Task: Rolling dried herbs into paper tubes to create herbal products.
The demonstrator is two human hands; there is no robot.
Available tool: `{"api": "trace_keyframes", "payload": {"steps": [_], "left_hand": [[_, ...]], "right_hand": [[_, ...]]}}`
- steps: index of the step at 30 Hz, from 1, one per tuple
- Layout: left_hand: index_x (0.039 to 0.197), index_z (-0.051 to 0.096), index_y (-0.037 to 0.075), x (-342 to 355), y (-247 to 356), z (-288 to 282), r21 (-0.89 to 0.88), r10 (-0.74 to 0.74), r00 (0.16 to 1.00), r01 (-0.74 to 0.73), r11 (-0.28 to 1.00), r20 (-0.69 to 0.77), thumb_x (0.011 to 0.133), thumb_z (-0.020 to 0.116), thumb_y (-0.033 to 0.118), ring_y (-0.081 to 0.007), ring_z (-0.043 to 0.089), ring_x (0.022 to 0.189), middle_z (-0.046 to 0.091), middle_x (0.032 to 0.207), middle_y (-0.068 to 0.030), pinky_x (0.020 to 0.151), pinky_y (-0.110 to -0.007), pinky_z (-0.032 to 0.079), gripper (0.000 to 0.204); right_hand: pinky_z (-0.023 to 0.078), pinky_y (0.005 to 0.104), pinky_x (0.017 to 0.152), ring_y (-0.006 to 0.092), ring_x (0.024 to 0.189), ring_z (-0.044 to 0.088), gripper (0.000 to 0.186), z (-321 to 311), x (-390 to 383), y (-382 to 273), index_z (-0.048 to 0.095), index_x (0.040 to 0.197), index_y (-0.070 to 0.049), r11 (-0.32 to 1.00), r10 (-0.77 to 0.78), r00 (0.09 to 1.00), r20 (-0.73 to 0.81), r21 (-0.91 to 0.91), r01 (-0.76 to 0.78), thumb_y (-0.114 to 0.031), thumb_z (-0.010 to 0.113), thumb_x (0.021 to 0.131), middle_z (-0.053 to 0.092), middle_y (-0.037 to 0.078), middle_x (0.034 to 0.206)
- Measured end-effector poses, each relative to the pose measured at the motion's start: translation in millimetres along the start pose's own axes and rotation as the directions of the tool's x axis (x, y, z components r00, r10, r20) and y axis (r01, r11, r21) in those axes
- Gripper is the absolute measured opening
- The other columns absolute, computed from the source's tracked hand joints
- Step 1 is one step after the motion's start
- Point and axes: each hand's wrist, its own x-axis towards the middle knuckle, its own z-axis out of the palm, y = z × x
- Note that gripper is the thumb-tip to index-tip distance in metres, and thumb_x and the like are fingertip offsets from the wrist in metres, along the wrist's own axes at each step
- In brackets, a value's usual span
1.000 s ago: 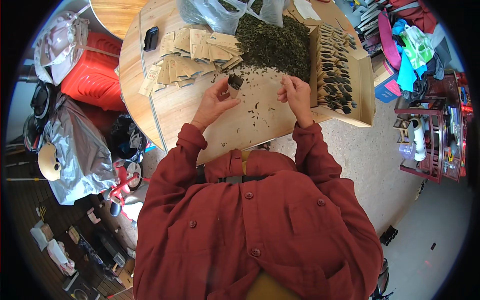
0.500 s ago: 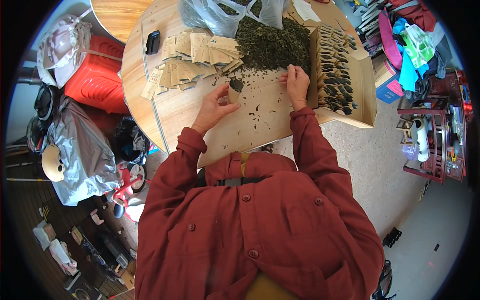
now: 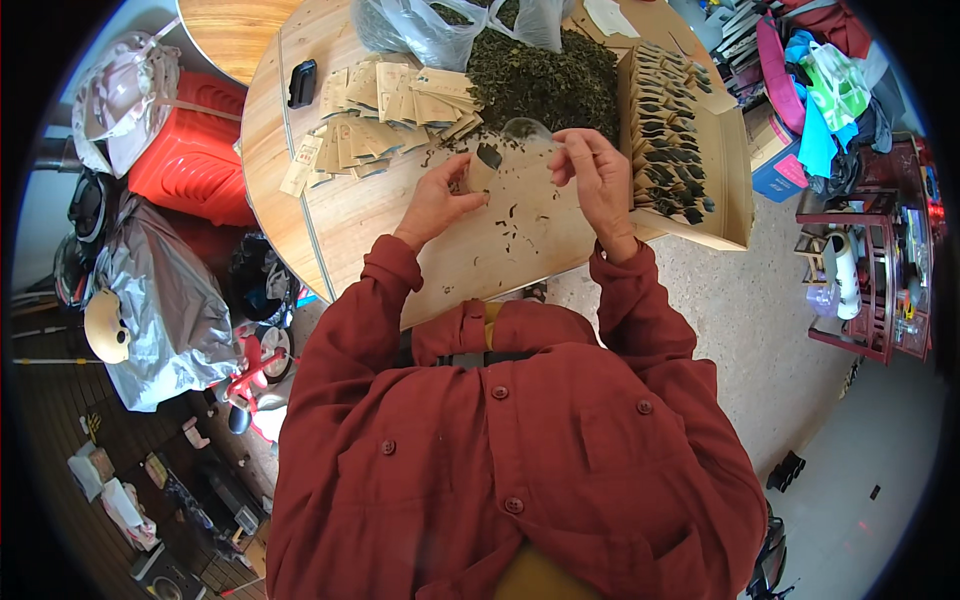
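1. Head view, looking down: my left hand [image 3: 435,200] pinches a small kraft paper pouch [image 3: 482,170] between thumb and fingers, holding it upright just above the table with its dark open mouth facing up.
2. My right hand [image 3: 598,175] is closed around a small clear plastic cup [image 3: 527,131], fingers curled on its rim; the cup sits tilted just beside and above the pouch mouth. I cannot tell whether cup and pouch touch.
3. Both hands hover over the near part of the round wooden table [image 3: 300,215], where loose dark leaf bits lie scattered on the bare board.
4. Just beyond the hands is a heap of dried green tea leaves [image 3: 545,80], with the cup near its front edge.
5. Left of the heap, a spread of flat empty kraft pouches [image 3: 385,115] overlaps in a loose fan; a small black device [image 3: 302,83] lies further left near the table rim.
6. Right of the heap, a shallow cardboard box [image 3: 725,190] holds rows of filled pouches [image 3: 670,150] standing on edge.
7. Clear plastic bags [image 3: 420,25] slump at the far side of the table.
8. On the floor to my left sit a red plastic stool [image 3: 190,165] and a grey plastic sack [image 3: 160,300].
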Motion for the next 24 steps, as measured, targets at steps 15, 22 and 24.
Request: {"api": "trace_keyframes", "payload": {"steps": [15, 22, 24], "left_hand": [[0.122, 0.055, 0.002, -4, -14, 4, 0.030, 0.031, 0.996, -0.029, 0.999, -0.078, 0.070, 0.078, 0.010, -0.0178, 0.062, 0.093, 0.065, 0.103, -0.0098, 0.084, -0.030, 0.050, 0.057], [0.129, 0.048, 0.000, -15, 2, 0, -0.367, 0.026, 1.000, -0.019, 0.930, 0.012, 0.076, 0.072, -0.004, -0.0146, 0.055, 0.109, 0.057, 0.121, -0.0053, 0.097, -0.029, 0.046, 0.058], [0.131, 0.047, 0.001, -18, 12, 0, -0.370, 0.041, 0.998, -0.020, 0.929, 0.050, 0.077, 0.071, -0.004, -0.0138, 0.052, 0.114, 0.054, 0.125, -0.0046, 0.101, -0.030, 0.043, 0.059]], "right_hand": [[0.050, 0.0403, 0.070, 0.0359, 0.078, 0.062, 0.016, 34, 0, -17, 0.060, 0.103, -0.002, 0.528, -0.273, 0.729, 0.627, -0.536, 0.659, -0.013, 0.055, 0.091, 0.064, 0.016, 0.087], [0.049, 0.0283, 0.060, 0.0173, 0.069, 0.064, 0.019, 15, 2, -34, 0.063, 0.106, 0.001, 0.810, -0.208, 0.945, 0.253, -0.496, 0.311, -0.012, 0.054, 0.095, 0.066, 0.010, 0.081], [0.049, 0.0248, 0.059, 0.0122, 0.068, 0.064, 0.021, 5, 2, -8, 0.063, 0.107, 0.001, 0.907, -0.018, 0.993, 0.117, -0.416, 0.066, -0.013, 0.053, 0.096, 0.067, 0.008, 0.079]]}}
